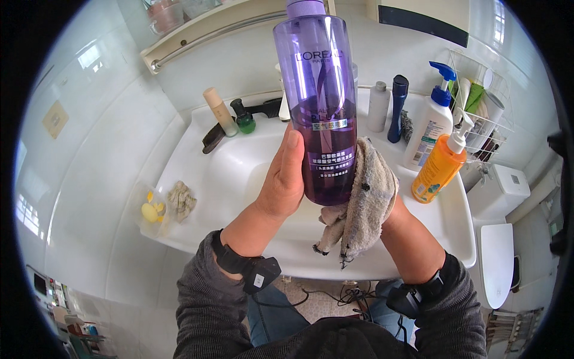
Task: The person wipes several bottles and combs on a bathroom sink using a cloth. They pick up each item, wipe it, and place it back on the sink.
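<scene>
A large clear purple pump bottle, partly filled with dark liquid, is held upright over the white sink. My left hand is closed around the bottle's lower left side, thumb toward me, the other fingers hidden behind it. A beige-grey cloth with frayed dark edges is pressed against the bottle's lower right side. My right hand is behind that cloth, mostly covered by it, and grips it. The bottle's pump top is cut off by the upper edge.
On the right ledge stand a white bottle with blue pump, an orange pump bottle, a dark blue bottle and a wire basket. A beige tube, green bottle and black comb are left. A toilet is at right.
</scene>
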A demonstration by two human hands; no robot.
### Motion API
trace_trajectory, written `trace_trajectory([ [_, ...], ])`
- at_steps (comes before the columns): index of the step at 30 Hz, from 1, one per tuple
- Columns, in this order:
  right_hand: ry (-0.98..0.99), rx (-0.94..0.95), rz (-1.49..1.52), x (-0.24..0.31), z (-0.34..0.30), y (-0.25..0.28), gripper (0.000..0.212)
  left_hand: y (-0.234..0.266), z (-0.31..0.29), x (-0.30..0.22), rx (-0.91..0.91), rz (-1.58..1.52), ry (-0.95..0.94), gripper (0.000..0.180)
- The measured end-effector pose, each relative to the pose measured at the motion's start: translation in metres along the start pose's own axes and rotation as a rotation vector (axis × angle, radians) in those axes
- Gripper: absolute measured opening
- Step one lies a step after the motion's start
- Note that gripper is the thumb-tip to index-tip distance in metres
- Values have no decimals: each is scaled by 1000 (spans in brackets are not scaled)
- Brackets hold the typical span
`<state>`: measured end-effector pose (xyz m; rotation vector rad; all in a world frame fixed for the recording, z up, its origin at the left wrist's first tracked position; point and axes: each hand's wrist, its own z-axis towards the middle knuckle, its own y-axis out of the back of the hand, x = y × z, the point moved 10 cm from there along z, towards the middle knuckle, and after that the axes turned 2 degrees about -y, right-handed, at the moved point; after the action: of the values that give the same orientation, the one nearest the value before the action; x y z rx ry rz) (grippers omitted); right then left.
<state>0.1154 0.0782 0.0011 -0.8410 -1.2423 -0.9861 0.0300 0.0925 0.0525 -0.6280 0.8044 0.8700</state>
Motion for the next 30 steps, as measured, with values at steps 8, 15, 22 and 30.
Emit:
trace_trajectory([
  [8, -89, -18, 286, -3, -5, 0, 86, -4, 1, 1, 12, -46, 46, 74],
  [15, 87, -4, 168, 14, -5, -2, 95, -1, 1, 2, 14, -6, 46, 76],
  [22, -86, 4, 394, 0, -7, -4, 94, -2, -1, 6, -17, -96, 108, 79],
  [30, -14, 45, 494, 6, -6, -10, 88, -2, -1, 7, -10, -167, 137, 80],
])
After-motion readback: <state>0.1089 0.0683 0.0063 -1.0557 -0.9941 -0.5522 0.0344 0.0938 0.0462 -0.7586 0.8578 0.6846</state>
